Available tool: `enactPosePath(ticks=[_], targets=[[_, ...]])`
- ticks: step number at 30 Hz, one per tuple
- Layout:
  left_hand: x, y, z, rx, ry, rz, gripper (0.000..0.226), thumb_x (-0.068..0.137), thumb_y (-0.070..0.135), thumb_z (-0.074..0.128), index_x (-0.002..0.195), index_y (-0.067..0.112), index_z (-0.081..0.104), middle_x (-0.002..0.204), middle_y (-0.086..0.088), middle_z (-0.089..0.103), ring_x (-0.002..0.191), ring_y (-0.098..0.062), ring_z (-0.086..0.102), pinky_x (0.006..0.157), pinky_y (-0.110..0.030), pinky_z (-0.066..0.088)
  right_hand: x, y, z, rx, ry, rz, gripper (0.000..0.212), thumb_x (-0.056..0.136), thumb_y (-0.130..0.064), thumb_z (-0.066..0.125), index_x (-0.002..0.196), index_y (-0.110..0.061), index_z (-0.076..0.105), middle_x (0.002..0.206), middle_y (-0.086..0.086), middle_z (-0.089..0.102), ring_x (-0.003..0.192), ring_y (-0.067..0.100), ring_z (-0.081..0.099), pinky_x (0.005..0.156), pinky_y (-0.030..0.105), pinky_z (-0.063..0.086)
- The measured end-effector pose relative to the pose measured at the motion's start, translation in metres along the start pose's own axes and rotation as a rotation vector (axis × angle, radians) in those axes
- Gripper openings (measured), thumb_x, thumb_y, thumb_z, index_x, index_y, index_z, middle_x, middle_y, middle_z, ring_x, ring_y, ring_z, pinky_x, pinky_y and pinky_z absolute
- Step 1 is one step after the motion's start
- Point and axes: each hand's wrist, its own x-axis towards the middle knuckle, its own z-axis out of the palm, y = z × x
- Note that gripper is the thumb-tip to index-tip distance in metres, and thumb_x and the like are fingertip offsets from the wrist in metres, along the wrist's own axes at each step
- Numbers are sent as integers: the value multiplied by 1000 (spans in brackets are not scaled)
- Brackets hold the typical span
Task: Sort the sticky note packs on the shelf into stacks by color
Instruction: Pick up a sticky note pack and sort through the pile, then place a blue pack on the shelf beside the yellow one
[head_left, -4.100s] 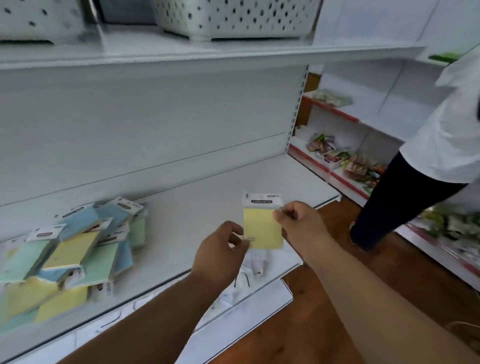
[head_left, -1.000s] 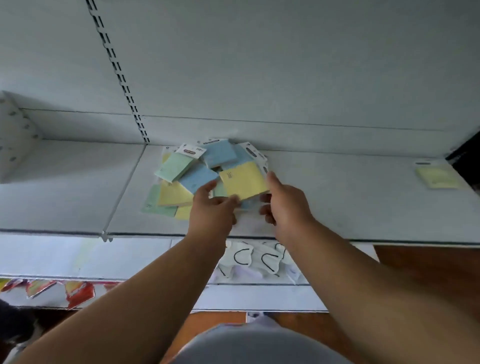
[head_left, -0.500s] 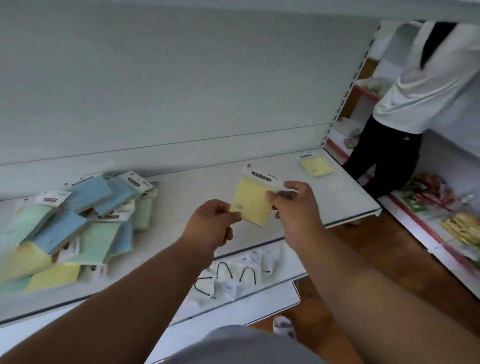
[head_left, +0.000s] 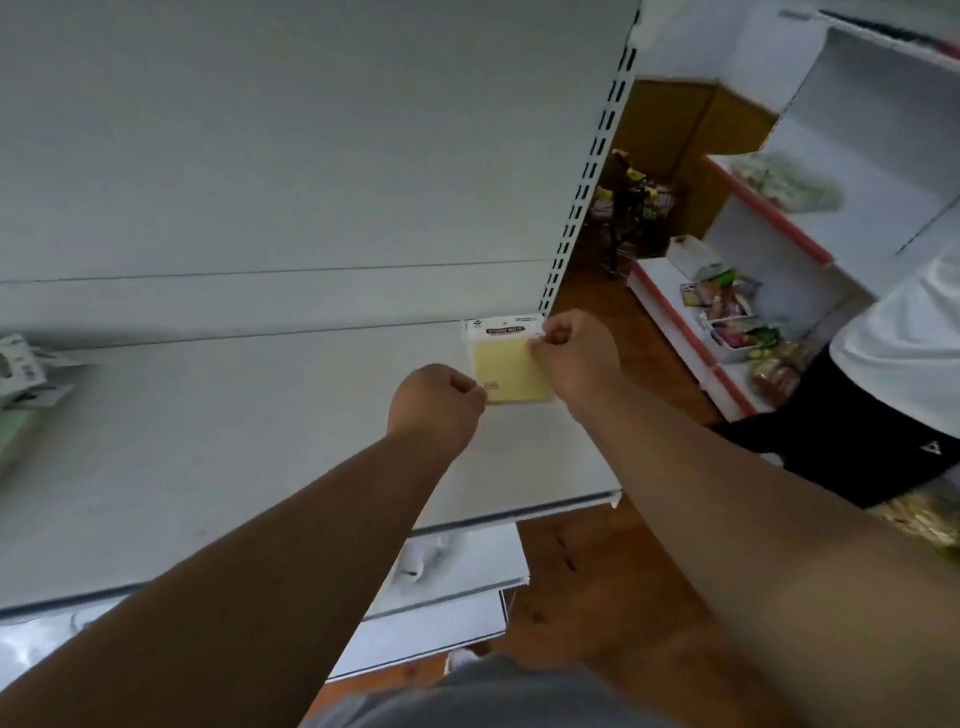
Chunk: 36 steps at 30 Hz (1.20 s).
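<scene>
A flat white metal shelf (head_left: 260, 415) carries a yellow sticky note pack with a white header card (head_left: 506, 364) at its back right corner, and blurred green and white packs (head_left: 21, 395) at its left edge.

— How many yellow sticky note packs (head_left: 511, 366) show near the middle of the frame?
— One that can be counted for sure, with a white header card; whether another lies under it cannot be told.
— And hands?
— Two: the left hand (head_left: 435, 402) at its lower left corner, the right hand (head_left: 574, 353) at its right edge.
— Other packs?
— A blurred heap of packs (head_left: 23, 387) at the left edge, green and white; too smeared to count.
— Shelves?
— One white shelf (head_left: 234, 441) under the pack, one lower shelf (head_left: 457, 582) below it, and two red-edged shelves (head_left: 691, 332) at the right.
— People besides?
— One bystander (head_left: 893, 379), right edge.
</scene>
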Motion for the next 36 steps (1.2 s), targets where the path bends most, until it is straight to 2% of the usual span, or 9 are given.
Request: enactPosePath(ticks=[2, 8, 12, 15, 18, 20, 24, 30, 36], targets=[[9, 6, 9, 81, 43, 13, 19, 81, 20, 58, 76, 6, 71, 75, -14, 72, 68, -32, 69, 64, -43, 59, 19, 4, 3, -80, -53, -43, 19, 85, -25, 66, 102, -23, 58, 100, -5, 61, 91, 15, 58, 81, 29, 48], [32, 4, 23, 302, 132, 11, 14, 85, 23, 54, 86, 19, 67, 81, 1, 66, 73, -20, 61, 61, -28, 48, 49, 8, 18, -317, -125, -176, 13, 87, -19, 63, 99, -18, 59, 105, 4, 62, 97, 21, 58, 77, 29, 46], [39, -5, 28, 319, 125, 6, 16, 89, 34, 57, 96, 23, 66, 95, 2, 68, 86, -20, 62, 69, -28, 47, 47, 10, 26, -559, -78, -226, 21, 88, -15, 61, 107, -8, 57, 116, 15, 51, 98, 30, 56, 81, 36, 50], [33, -8, 22, 282, 155, 26, 30, 90, 40, 59, 113, 22, 63, 105, 4, 68, 97, -19, 63, 75, -28, 46, 32, 3, 28, -511, -33, -289, 20, 89, -14, 60, 107, -7, 55, 115, 15, 51, 98, 29, 55, 78, 35, 48], [17, -21, 3, 256, 172, 48, 28, 89, 37, 61, 114, 23, 63, 97, 9, 67, 91, -16, 63, 75, -27, 49, 8, -12, 38, -430, -54, -412, 18, 89, -19, 60, 103, -8, 56, 109, 11, 54, 92, 25, 55, 70, 29, 40], [4, -35, -19, 257, 174, 54, 26, 87, 35, 63, 111, 25, 62, 88, 13, 63, 84, -12, 62, 71, -26, 49, -12, -24, 53, -373, -86, -447, 17, 89, -22, 61, 100, -10, 56, 105, 8, 55, 84, 20, 53, 68, 28, 38], [-19, -76, -87, 251, 249, 43, 23, 84, 37, 67, 105, 27, 63, 81, 16, 62, 73, -8, 60, 62, -24, 47, -59, -56, 102, -297, -133, -513, 16, 87, -25, 63, 94, -13, 56, 96, 3, 56, 80, 18, 54, 70, 31, 46], [-56, -163, -221, 276, 376, -16, 18, 81, 34, 68, 98, 30, 64, 79, 15, 64, 82, -12, 61, 68, -23, 41, -157, -132, 212, -184, -244, -589, 12, 87, -27, 63, 86, -16, 58, 88, -2, 58, 75, 12, 53, 65, 23, 39], [-80, -239, -343, 265, 503, -75, 17, 80, 28, 66, 97, 27, 66, 88, 10, 68, 88, -18, 62, 70, -25, 41, -242, -201, 315, -103, -374, -591, 11, 84, -24, 64, 86, -14, 60, 88, -1, 60, 75, 16, 54, 67, 27, 43]])
